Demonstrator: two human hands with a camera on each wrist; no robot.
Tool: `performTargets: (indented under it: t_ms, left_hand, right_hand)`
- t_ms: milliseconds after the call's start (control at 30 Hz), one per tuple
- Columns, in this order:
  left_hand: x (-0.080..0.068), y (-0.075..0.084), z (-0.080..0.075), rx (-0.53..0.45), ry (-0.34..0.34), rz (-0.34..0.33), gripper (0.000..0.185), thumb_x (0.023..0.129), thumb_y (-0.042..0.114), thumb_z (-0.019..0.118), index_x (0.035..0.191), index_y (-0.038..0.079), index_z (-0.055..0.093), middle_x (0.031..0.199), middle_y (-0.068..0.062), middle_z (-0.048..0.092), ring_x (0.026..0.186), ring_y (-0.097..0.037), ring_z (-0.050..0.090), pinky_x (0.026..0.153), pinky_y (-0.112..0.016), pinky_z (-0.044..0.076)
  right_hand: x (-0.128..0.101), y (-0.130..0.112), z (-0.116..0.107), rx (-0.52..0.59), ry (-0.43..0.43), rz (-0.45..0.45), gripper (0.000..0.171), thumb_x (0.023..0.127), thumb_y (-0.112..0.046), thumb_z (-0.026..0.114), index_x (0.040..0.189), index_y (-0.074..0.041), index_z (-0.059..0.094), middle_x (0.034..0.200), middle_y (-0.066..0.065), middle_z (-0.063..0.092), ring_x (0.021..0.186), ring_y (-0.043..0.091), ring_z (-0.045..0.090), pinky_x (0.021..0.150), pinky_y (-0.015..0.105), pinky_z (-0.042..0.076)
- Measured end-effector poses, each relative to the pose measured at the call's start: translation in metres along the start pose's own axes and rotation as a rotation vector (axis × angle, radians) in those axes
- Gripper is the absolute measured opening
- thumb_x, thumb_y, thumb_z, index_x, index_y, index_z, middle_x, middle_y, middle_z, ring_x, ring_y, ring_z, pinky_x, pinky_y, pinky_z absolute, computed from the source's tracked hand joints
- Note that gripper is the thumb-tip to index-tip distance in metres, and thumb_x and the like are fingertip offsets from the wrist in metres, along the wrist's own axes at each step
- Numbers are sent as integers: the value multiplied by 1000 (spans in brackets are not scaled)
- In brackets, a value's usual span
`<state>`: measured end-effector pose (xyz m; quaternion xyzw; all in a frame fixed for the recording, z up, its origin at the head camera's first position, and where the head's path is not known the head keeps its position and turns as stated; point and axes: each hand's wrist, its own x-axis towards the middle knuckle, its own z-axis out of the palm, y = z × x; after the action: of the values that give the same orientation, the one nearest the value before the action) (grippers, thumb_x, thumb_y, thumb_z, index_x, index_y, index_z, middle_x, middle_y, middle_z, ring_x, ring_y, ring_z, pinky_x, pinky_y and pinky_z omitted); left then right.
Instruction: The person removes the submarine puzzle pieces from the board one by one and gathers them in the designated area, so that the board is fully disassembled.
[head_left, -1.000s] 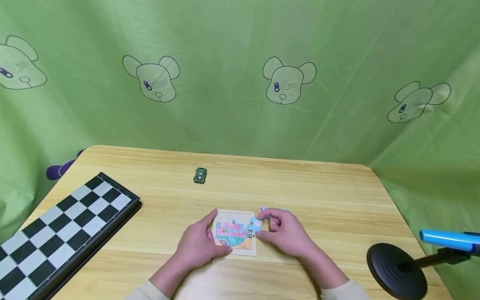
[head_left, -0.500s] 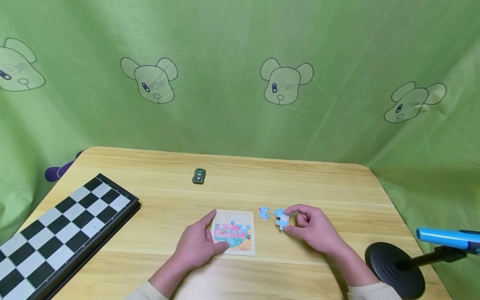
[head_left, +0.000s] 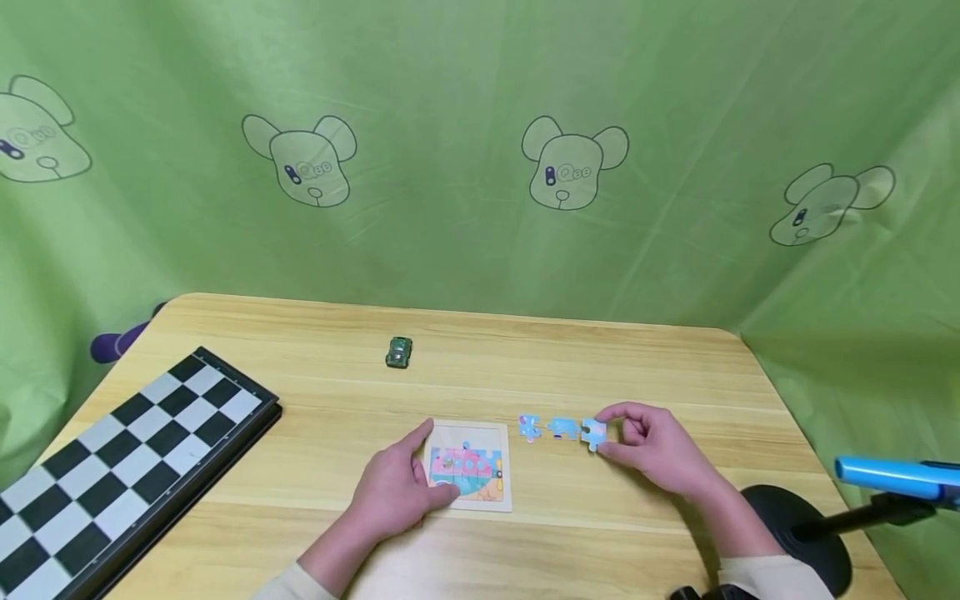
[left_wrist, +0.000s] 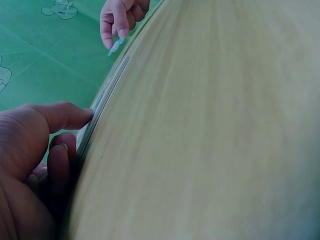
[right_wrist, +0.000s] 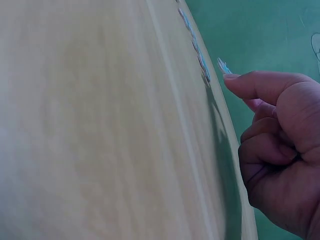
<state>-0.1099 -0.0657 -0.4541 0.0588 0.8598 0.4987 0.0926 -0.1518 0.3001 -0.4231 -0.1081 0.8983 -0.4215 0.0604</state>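
A small jigsaw tray (head_left: pixel 468 433) with a pale frame lies on the table in the head view, its lower part filled with a pink and teal picture and its upper part bare. My left hand (head_left: pixel 393 490) grips the tray's left side, thumb at the front edge and index finger at the far left corner. To the right, my right hand (head_left: pixel 660 446) pinches a light-blue jigsaw piece (head_left: pixel 593 433) between thumb and index finger. The right wrist view shows that piece (right_wrist: pixel 223 66) raised off the table. Two loose blue pieces, a left one (head_left: pixel 528 427) and a middle one (head_left: pixel 563 428), lie beside the tray.
A black-and-white chessboard case (head_left: pixel 150 454) occupies the table's left side. Behind the tray sits a green toy car (head_left: pixel 399 352). At the right, a black round-based stand (head_left: pixel 821 554) stands near a blue rod (head_left: pixel 892 479). Green cloth (head_left: pixel 450 242) hangs behind.
From the tray's right edge, my right hand has moved rightward with the pinched piece, passing the loose pieces and uncovering them. My left hand stays on the tray.
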Motion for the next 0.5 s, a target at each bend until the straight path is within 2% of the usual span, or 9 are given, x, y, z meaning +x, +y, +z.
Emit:
performTargets:
  t_ms: [233, 500]
  left_hand:
    - [0, -1, 0, 9, 3, 5, 99, 70, 23, 87, 152, -1, 37, 59, 2, 55, 41, -13, 50, 40, -29, 40]
    - [1, -2, 0, 18, -1, 4, 100, 69, 23, 88, 152, 0, 38, 58, 2, 55, 43, -13, 50, 41, -29, 40]
  right_hand:
    - [5, 16, -2, -27, 6, 12, 33, 83, -13, 83, 111, -5, 69, 64, -2, 34, 58, 11, 36, 73, 29, 39]
    - [8, 21, -2, 1, -19, 20, 31, 85, -11, 80, 113, -3, 68, 63, -2, 32, 57, 11, 34, 73, 28, 39]
